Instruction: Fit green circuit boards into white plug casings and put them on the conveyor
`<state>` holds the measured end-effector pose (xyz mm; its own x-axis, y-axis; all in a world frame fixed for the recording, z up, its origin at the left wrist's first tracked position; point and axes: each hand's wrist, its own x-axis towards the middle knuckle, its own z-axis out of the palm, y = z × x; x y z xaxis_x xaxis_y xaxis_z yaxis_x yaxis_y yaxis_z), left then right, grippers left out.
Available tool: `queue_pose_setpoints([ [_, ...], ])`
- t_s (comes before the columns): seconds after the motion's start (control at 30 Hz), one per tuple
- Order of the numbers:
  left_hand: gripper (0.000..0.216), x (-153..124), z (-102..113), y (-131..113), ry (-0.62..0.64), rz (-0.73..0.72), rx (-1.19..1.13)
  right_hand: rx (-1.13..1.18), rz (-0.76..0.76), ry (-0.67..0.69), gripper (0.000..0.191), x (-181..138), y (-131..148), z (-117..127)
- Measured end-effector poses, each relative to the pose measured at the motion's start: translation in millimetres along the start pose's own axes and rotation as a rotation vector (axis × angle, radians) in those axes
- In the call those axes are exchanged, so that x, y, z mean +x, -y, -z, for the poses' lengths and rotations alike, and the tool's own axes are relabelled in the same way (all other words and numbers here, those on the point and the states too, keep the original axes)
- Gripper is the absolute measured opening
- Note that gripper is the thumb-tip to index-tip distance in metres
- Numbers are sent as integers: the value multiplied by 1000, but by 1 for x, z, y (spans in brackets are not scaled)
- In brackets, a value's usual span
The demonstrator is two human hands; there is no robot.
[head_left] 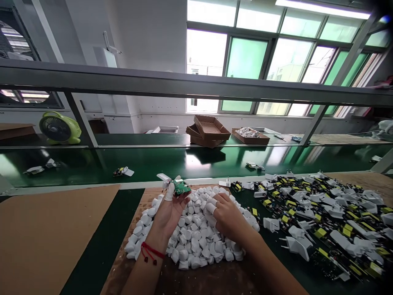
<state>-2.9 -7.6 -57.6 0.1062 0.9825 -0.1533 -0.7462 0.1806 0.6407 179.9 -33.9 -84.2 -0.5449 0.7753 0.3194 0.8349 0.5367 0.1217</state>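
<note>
Beyond the green conveyor belt (184,162), in the upper middle of the frame, two brown cardboard trays (208,131) lie stacked askew, the top one tilted, its inside showing only bare brown card; just to their right a third cardboard tray (264,139) holds a small mound of whitish pieces (247,132). Left of the stack sits a shallow pale tray (166,129), its contents hidden from this angle. At the lower middle, a heap of white caps (196,237) lies loose on a brown board, in no container. The left hand (168,211) is raised palm-up at the heap's upper left edge, thumb and fingertips closed on a green circuit board (181,187), with a white plug piece (163,177) sticking out to the left; one fingertip wears a white finger cot (169,192), and a red string (150,250) circles the wrist. The right hand (225,213) lies palm-down on the heap, fingers bent and loosely spread among the caps, touching them; whether they grip one cannot be told. Right of the hands spreads a wide litter of boards with white plugs (322,213)
</note>
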Motion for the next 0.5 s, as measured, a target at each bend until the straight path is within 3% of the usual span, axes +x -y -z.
queue_pose_setpoints([
  [0.1, 26, -2, -1, 1, -18, 16, 7, 6, 82, -18, 20, -2, -2, -1],
  [0.23, 24, -2, -3, 1, -17, 27, 13, 23, 93, -140, 22, -6, -5, -4],
  [0.4, 26, -3, -2, 0, -10, 26, 0, 291, -132, -319, 12, -6, -4, 3],
  [0.5, 28, -5, -4, 1, 17, 33, 5, 497, -218, -256, 11, -4, -3, 12],
])
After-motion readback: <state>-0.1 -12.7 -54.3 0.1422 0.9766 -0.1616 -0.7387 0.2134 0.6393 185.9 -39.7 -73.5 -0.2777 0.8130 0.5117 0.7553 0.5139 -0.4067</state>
